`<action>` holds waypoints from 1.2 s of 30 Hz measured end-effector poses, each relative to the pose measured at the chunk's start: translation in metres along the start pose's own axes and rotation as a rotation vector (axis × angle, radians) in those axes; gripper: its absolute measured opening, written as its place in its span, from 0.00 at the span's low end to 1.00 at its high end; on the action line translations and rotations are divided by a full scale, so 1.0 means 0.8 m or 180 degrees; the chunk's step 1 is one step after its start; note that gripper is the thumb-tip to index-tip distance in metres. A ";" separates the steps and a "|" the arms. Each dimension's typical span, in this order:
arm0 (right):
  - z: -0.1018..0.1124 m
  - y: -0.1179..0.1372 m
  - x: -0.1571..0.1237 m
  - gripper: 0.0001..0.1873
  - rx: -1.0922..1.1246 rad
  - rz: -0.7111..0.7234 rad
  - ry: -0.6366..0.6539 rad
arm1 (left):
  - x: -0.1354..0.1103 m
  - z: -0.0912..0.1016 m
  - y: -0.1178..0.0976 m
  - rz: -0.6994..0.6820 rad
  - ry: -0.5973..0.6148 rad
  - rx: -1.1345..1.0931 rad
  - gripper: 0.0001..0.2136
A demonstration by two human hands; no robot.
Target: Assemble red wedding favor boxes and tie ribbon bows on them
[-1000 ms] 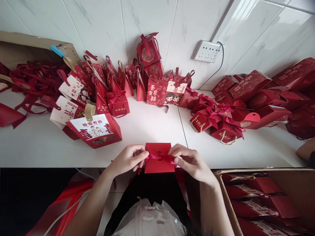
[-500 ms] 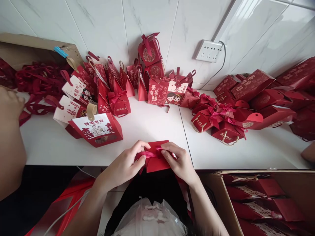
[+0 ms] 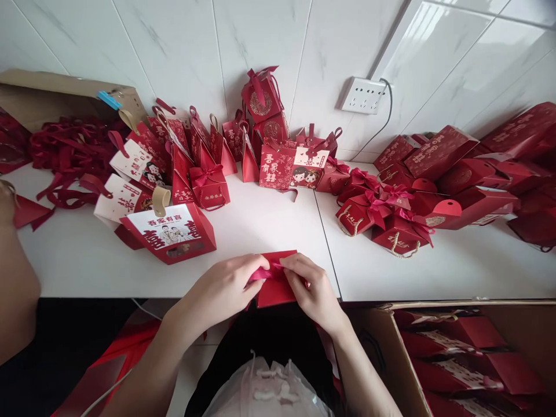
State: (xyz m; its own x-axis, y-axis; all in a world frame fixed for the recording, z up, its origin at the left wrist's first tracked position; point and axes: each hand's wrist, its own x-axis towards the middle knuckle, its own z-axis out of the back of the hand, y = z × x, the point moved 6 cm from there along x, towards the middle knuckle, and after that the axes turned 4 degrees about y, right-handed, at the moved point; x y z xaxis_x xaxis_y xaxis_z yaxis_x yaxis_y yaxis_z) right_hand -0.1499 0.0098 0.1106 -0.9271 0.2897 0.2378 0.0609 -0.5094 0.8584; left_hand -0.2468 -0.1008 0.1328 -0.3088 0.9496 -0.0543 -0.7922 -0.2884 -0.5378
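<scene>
Red box (image 3: 278, 294), near edge of surface (image 3: 260, 226). Left hand (image 3: 221, 289), right hand (image 3: 315, 292): fingers pinching ribbon (image 3: 263, 272). Advised: even loops, steady tension.

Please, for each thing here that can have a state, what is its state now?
red box: closed, between both hands
ribbon: loosely looped
left hand: pinching the ribbon
right hand: pinching the ribbon
boxes with bows: closed, tied
wall socket: one cable plugged in
carton: open, red boxes inside

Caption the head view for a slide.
Left hand and right hand pinch a ribbon on a red box at a white table.
</scene>
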 end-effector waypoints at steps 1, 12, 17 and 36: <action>0.000 -0.001 -0.001 0.13 -0.0005 -0.0013 -0.0039 | -0.001 0.001 0.000 -0.0039 -0.0019 0.0050 0.07; -0.002 -0.002 -0.003 0.11 -0.0135 0.0019 -0.0107 | -0.013 0.004 0.015 0.0609 -0.0007 0.0052 0.16; -0.001 -0.011 -0.004 0.03 0.0071 -0.0399 -0.0339 | -0.004 0.005 0.005 0.0266 0.0055 -0.0107 0.10; 0.002 0.004 0.009 0.07 -0.0088 -0.0159 0.0019 | 0.043 0.027 -0.037 -0.1143 -0.0044 -0.0433 0.12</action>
State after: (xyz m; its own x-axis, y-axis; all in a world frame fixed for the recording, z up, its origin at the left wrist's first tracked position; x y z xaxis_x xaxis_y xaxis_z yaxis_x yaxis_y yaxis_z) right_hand -0.1560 0.0119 0.1155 -0.9310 0.3105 0.1921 0.0043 -0.5168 0.8561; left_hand -0.2453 -0.0625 0.1651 -0.0320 0.9851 0.1687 -0.7745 0.0822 -0.6272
